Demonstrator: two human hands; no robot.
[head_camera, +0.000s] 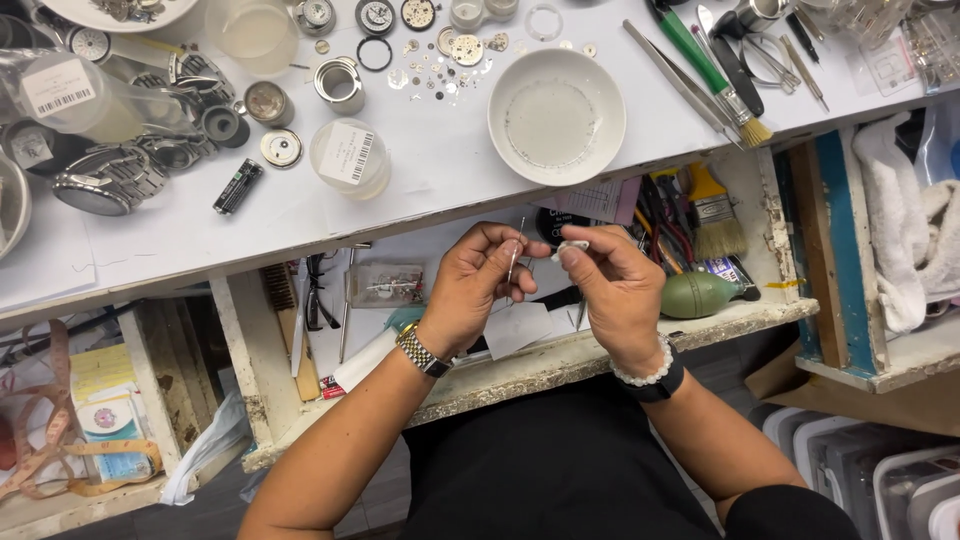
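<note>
While both forearms reach up from the dark lap at the bottom of the view, the left hand (478, 285) and right hand (612, 290) meet above an open, paint-chipped drawer (520, 375). The left hand, with a metal watch at its wrist, pinches a thin metal tool (514, 255) between thumb and fingertips, the tool standing nearly upright. The right hand, with a white bead bracelet and a dark band at its wrist, grips a small white part (572, 245) between thumb and forefinger, held just beside the tool's shaft; whether tool and part touch cannot be told.

In the drawer beneath the hands lie a green rubber blower (698, 294) to the right, a flat bristle brush (716, 218) beyond it, a small clear box (386, 284) to the left, and assorted dark tools and papers.

Farther off, on the white benchtop (440, 190), stands a white shallow bowl (556, 116) directly beyond the hands. To its right lie long tweezers (680, 82) and a green-handled brush (712, 74). To its left sit a clear lidded jar (349, 157), a small black battery-like cylinder (238, 187), scattered tiny watch parts (440, 72), and, at the far left, a steel wristwatch (108, 182). A white cloth (905, 220) sits on a shelf at the right.
</note>
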